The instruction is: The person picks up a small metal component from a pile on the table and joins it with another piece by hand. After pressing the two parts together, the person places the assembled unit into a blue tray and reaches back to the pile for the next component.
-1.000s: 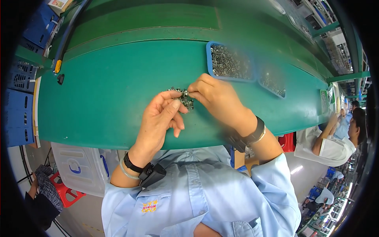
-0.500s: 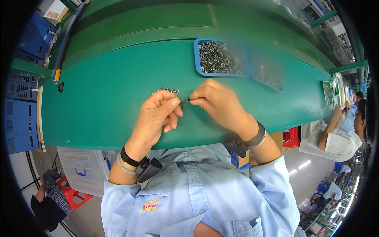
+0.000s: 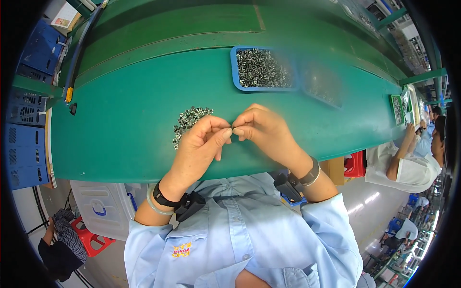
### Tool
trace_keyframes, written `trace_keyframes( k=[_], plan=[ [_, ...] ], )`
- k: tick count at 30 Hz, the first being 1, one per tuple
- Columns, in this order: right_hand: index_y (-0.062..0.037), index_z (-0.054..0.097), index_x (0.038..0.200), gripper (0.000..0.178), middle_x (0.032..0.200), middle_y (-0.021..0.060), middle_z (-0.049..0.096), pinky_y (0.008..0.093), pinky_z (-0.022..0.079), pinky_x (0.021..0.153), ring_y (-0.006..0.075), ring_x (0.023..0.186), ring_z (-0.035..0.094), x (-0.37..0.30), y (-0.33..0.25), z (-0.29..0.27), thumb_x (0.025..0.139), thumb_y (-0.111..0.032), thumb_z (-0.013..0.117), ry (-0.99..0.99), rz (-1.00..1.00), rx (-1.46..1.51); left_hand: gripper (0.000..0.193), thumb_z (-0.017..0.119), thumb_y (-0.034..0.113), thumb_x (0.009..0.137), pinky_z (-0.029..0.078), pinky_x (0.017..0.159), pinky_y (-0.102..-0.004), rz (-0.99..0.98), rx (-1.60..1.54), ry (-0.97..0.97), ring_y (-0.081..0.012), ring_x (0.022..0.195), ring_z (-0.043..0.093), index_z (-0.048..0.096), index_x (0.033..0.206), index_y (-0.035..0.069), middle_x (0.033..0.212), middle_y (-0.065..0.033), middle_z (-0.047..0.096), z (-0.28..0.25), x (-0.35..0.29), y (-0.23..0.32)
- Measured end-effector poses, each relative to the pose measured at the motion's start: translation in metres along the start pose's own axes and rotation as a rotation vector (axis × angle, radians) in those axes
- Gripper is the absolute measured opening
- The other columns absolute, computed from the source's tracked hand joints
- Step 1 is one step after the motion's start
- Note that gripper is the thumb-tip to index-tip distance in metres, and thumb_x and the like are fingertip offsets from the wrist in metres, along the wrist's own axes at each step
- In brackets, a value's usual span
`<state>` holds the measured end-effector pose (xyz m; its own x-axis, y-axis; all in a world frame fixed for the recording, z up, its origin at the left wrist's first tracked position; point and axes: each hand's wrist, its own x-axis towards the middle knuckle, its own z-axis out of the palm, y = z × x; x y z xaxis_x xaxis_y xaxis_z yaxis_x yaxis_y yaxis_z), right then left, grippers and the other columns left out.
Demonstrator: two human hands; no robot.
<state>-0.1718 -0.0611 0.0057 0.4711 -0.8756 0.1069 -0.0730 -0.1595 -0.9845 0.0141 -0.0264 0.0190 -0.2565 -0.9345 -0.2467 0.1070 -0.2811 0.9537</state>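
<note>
My left hand point(image 3: 204, 144) and my right hand point(image 3: 266, 129) meet fingertip to fingertip over the green table. Each has thumb and forefinger pinched closed on a small metal part point(image 3: 233, 127), mostly hidden by the fingertips. Beyond and to the left of my left hand lies a loose pile of small shiny metal parts point(image 3: 188, 118), partly covered by that hand. A blue tray point(image 3: 234, 72) full of similar small metal pieces point(image 3: 261, 68) stands farther off, beyond my right hand.
Right of the tray is a blurred second container point(image 3: 322, 89). A yellow-tipped tool point(image 3: 69, 94) lies at the table's left edge, with a small black object point(image 3: 73, 109) close by. Blue crates point(image 3: 26, 149) stand at left; a person in white point(image 3: 406, 165) works at right.
Both hands have come together; my left hand has shifted right and uncovered more of the pile. The small part in my right fingers, visible before, is now mostly hidden.
</note>
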Motion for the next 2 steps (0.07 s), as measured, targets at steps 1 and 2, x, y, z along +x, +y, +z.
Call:
trace_keyframes(
  k=[1,2],
  plan=[
    [0.0003,0.059,0.091,0.008,0.089,0.0065,0.055,0.0245,0.051,0.066,0.0135,0.075,0.059,-0.0013,-0.0006,0.001,0.084,-0.001,0.062,0.004,-0.015,-0.053,0.018,0.055,0.013,0.091,0.039,0.049,-0.018,-0.028,-0.035,-0.014,-0.004,0.056,0.048,0.056,0.108,0.006,0.081,-0.0028,0.059,-0.0013,-0.0008,-0.0006],
    [0.0001,0.059,0.092,0.008,0.089,0.0065,0.055,0.024,0.052,0.066,0.0138,0.076,0.06,-0.0024,-0.0011,0.0022,0.084,0.0,0.061,0.008,-0.03,-0.106,0.02,0.055,0.013,0.091,0.039,0.049,-0.0178,-0.056,-0.069,-0.029,-0.0041,0.056,0.049,0.056,0.11,0.006,0.083,-0.0034,0.06,-0.0032,-0.0015,-0.0012]
  ],
)
